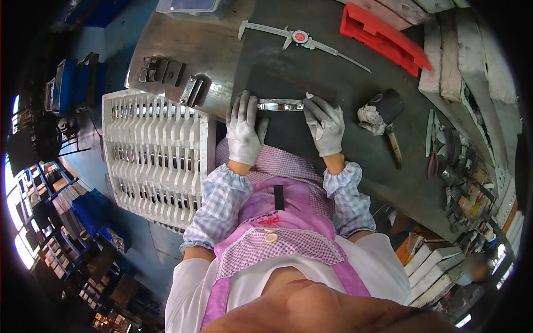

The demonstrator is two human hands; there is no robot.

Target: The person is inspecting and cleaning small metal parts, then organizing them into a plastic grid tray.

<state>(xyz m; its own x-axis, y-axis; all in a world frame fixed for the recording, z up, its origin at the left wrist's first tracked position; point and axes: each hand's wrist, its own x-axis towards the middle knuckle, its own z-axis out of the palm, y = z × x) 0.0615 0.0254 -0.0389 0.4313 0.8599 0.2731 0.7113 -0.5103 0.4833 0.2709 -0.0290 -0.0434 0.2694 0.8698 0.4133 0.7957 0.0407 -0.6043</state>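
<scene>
A short, shiny metal bar (280, 105) lies crosswise on the dark mat between my two gloved hands. My left hand (244, 130) lies at the bar's left end, fingers stretched out and thumb apart, the index finger against it. At the other end, the bent fingers of my right hand (324, 125) close on the bar. A small white tip, cloth or glove, sticks up by these fingers. Both gloves are pale with greyer fingers. The undersides of the fingers are hidden.
Beyond the bar lies a dial caliper (300, 38), with a red case (383, 39) to its right. A mallet (383, 108) and pliers (433, 152) lie at right. On the left are metal blocks (164, 72) and a white slotted rack (158, 161) holding several shiny pieces.
</scene>
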